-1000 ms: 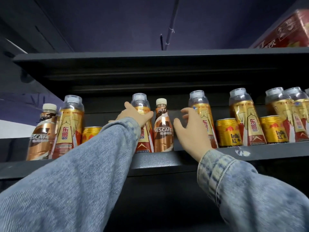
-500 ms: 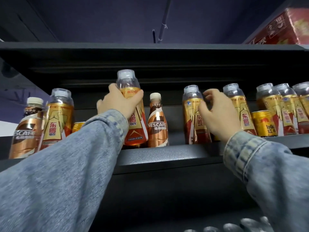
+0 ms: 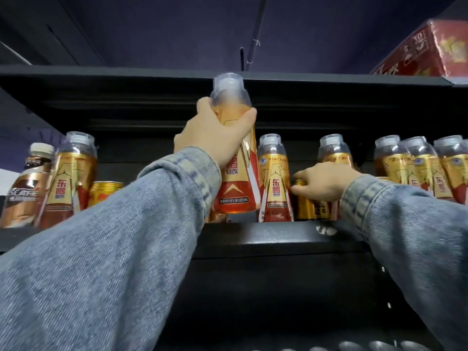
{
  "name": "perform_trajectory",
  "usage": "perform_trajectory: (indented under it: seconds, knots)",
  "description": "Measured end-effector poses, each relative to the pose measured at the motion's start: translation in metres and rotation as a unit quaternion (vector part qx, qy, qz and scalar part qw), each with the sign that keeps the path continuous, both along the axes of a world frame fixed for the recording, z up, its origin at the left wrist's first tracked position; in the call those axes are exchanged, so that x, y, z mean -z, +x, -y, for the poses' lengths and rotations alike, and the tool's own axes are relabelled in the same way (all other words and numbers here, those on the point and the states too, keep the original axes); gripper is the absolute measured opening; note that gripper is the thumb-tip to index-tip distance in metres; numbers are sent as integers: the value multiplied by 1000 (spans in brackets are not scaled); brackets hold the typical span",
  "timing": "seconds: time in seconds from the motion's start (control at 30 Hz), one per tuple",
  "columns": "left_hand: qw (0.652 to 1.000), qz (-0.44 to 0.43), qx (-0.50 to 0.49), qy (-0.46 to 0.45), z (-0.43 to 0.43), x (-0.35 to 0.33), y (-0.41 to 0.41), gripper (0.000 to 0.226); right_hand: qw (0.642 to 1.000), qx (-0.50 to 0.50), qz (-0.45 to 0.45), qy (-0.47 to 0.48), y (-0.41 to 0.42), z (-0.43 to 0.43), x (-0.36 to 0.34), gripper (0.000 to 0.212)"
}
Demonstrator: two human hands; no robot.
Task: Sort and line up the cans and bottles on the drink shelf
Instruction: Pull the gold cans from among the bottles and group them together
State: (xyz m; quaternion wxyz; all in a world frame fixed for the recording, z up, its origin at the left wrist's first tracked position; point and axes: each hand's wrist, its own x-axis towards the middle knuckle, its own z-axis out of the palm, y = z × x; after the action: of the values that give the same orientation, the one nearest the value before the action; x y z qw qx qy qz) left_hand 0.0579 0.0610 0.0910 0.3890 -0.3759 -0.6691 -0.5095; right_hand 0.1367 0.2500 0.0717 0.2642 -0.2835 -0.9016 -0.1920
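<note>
My left hand (image 3: 215, 134) grips a gold-and-red energy drink bottle (image 3: 235, 178) by its upper body and holds it lifted above the black shelf (image 3: 266, 236). My right hand (image 3: 326, 182) closes over the top of a gold can (image 3: 307, 207) standing on the shelf between two more of the same bottles (image 3: 274, 181) (image 3: 334, 153). At the left stand a brown Nescafe bottle (image 3: 24, 191), another energy drink bottle (image 3: 68, 178) and a gold can (image 3: 103, 192). Several more bottles (image 3: 430, 168) crowd the right end.
The shelf board above (image 3: 329, 82) hangs close over the lifted bottle's cap. A red carton (image 3: 430, 49) lies on that upper board at the right. Bottle caps (image 3: 379, 345) show at the bottom edge, below the shelf front.
My left hand has raised the energy drink bottle higher off the shelf. My right hand has dropped from the bottles onto the gold can. The small Nescafe bottle in the middle is now hidden.
</note>
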Motion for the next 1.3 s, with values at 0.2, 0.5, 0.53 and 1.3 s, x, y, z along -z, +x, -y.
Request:
perform_trajectory:
  seconds: [0.2,0.5,0.53,1.3]
  knots:
    - [1000,21,5,0,-40,7,29,66,980,-160,-43,-105,7,-17,-4,65]
    - [999,15,-29,-5,-86,6,60,63,860,-337,-361,-128,52,-43,-7,63]
    - [999,9,-33,-4,-93,7,63,64,833,-346,-408,-143,56,-45,-10,66]
    - [964,-9,-251,-85,-185,11,49,72,754,-378,-514,-155,82,-82,14,82]
